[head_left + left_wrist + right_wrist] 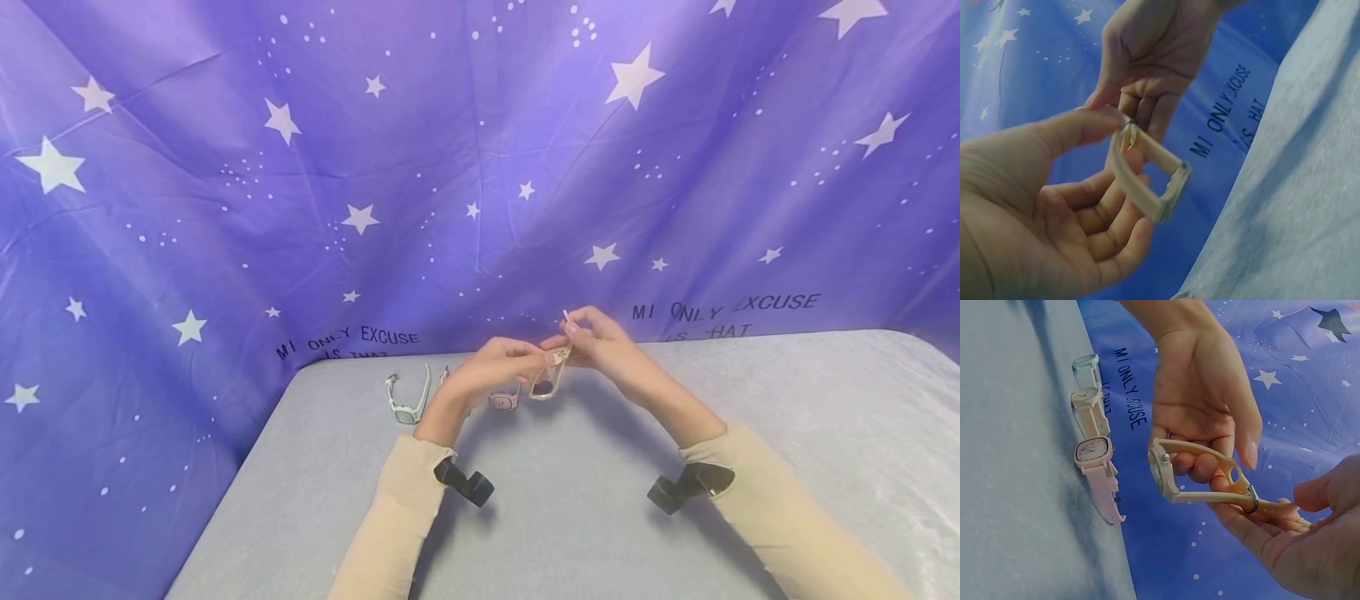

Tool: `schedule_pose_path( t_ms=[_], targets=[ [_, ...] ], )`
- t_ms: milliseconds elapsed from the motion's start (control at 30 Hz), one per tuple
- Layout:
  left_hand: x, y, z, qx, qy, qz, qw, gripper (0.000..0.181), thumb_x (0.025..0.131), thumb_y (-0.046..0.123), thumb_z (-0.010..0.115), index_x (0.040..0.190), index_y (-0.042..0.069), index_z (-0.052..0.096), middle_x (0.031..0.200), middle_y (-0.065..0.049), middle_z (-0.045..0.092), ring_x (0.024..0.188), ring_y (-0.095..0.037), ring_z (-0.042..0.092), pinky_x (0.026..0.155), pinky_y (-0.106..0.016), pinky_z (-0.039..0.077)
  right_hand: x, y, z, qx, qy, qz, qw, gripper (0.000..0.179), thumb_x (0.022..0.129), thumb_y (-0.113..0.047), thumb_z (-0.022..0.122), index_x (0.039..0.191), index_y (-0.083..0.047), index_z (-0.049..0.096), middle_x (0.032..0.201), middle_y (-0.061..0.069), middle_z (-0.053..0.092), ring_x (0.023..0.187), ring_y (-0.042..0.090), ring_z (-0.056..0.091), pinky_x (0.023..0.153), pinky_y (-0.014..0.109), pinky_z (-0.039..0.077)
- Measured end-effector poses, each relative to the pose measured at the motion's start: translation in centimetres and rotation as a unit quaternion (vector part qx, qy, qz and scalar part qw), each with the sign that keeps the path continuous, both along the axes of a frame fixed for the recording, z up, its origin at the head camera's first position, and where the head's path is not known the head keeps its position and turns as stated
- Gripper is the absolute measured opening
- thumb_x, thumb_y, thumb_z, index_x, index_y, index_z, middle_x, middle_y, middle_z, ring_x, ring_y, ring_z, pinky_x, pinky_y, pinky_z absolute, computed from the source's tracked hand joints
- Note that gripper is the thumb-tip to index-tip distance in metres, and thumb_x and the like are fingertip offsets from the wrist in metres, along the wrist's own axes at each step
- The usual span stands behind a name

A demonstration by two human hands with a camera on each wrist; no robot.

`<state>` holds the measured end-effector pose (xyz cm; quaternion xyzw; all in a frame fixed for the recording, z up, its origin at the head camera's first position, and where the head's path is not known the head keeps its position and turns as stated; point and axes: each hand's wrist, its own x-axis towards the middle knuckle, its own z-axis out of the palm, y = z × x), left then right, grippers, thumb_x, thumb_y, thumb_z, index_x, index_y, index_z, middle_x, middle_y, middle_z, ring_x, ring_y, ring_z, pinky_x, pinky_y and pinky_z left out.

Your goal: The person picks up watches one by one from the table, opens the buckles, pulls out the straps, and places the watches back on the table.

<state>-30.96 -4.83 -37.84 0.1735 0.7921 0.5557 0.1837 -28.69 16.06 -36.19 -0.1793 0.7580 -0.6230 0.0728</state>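
A beige wristwatch (1161, 472) hangs in the air between both hands, its strap closed into a loop with the end through a metal buckle (1251, 499). My left hand (495, 368) pinches the strap by the buckle, thumb on top, with other fingers curled beneath. My right hand (603, 350) pinches the free strap end (1275, 508) between thumb and fingers. In the left wrist view, the watch (1174, 187) hangs case-down, its face turned away.
On the grey cloth-covered table (570, 517) stand a green watch (406, 413), a pink watch (1093, 451) and another beige watch (1087, 397) in a row near the back edge. A purple star-printed curtain (480, 167) hangs right behind the table.
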Motion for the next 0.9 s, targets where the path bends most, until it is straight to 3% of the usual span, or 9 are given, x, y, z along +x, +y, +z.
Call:
schedule_pose_path(
  t_ms=[200, 333, 400, 533, 600, 733, 800, 900],
  targets=[
    [0.2, 0.8, 0.1, 0.019, -0.042, 0.050, 0.9977, 0.039, 0.095, 0.032, 0.069, 0.113, -0.002, 0.074, 0.098, -0.005, 0.070, 0.108, -0.028, 0.068, 0.096, -0.038, 0.055, 0.2, -0.4, -0.2, -0.005, 0.030, -0.001, 0.9995, 0.024, 0.110, -0.014, 0.038, 0.124, 0.005, 0.043, 0.132, 0.034, 0.061, 0.122, 0.047, 0.062, 0.114, 0.061, 0.042],
    [0.3, 1.2, 0.2, 0.045, -0.079, 0.069, 0.9935, 0.038, 0.094, 0.031, 0.070, 0.117, 0.001, 0.074, 0.118, -0.015, 0.072, 0.121, -0.033, 0.064, 0.106, -0.045, 0.050, 0.4, -0.6, -0.2, 0.003, 0.044, -0.001, 0.9990, 0.026, 0.111, -0.018, 0.039, 0.123, 0.005, 0.043, 0.133, 0.032, 0.062, 0.124, 0.046, 0.062, 0.114, 0.060, 0.042],
    [0.4, 1.4, 0.3, 0.048, -0.090, 0.079, 0.9917, 0.038, 0.092, 0.033, 0.072, 0.119, 0.005, 0.075, 0.126, -0.014, 0.071, 0.124, -0.034, 0.062, 0.104, -0.050, 0.049, 0.5, -0.8, -0.2, 0.004, 0.052, 0.001, 0.9986, 0.026, 0.111, -0.018, 0.039, 0.124, 0.005, 0.043, 0.133, 0.032, 0.061, 0.125, 0.046, 0.061, 0.114, 0.059, 0.043],
    [0.6, 1.7, 0.4, 0.051, -0.105, 0.087, 0.9893, 0.036, 0.091, 0.035, 0.075, 0.115, 0.008, 0.077, 0.111, -0.002, 0.070, 0.107, -0.025, 0.064, 0.087, -0.040, 0.045, 0.6, -0.9, -0.2, 0.004, 0.064, 0.003, 0.9979, 0.028, 0.111, -0.017, 0.038, 0.124, 0.008, 0.042, 0.133, 0.032, 0.061, 0.124, 0.044, 0.062, 0.112, 0.055, 0.046],
    [0.6, 1.9, 0.5, 0.064, -0.109, 0.080, 0.9888, 0.036, 0.092, 0.031, 0.073, 0.118, 0.006, 0.075, 0.112, 0.000, 0.070, 0.102, -0.024, 0.065, 0.086, -0.037, 0.046, 0.6, -0.9, -0.2, 0.002, 0.065, 0.000, 0.9979, 0.028, 0.111, -0.016, 0.037, 0.123, 0.009, 0.042, 0.133, 0.033, 0.061, 0.122, 0.044, 0.063, 0.112, 0.054, 0.047],
    [0.8, 2.0, 0.6, 0.071, -0.124, 0.079, 0.9865, 0.036, 0.098, 0.024, 0.066, 0.129, 0.006, 0.069, 0.128, -0.007, 0.069, 0.117, -0.032, 0.064, 0.103, -0.048, 0.047, 0.5, -0.9, -0.1, -0.013, 0.054, -0.013, 0.9984, 0.026, 0.111, -0.014, 0.036, 0.123, 0.008, 0.042, 0.133, 0.034, 0.061, 0.121, 0.040, 0.065, 0.111, 0.050, 0.049],
    [0.8, 2.0, 0.7, 0.065, -0.131, 0.088, 0.9853, 0.034, 0.100, 0.024, 0.063, 0.128, 0.006, 0.068, 0.122, -0.007, 0.069, 0.125, -0.033, 0.060, 0.110, -0.060, 0.038, 0.5, -0.8, -0.1, -0.025, 0.043, -0.021, 0.9985, 0.024, 0.111, -0.013, 0.036, 0.123, 0.006, 0.043, 0.133, 0.034, 0.060, 0.118, 0.032, 0.068, 0.109, 0.047, 0.051],
    [0.9, 1.9, 0.7, 0.059, -0.141, 0.100, 0.9831, 0.031, 0.102, 0.026, 0.060, 0.124, 0.007, 0.069, 0.105, 0.001, 0.066, 0.125, -0.030, 0.058, 0.110, -0.068, 0.028, 0.5, -0.7, -0.1, -0.044, 0.033, -0.026, 0.9981, 0.023, 0.111, -0.013, 0.034, 0.122, 0.004, 0.044, 0.134, 0.036, 0.059, 0.110, 0.018, 0.072, 0.106, 0.040, 0.053]
  ],
)
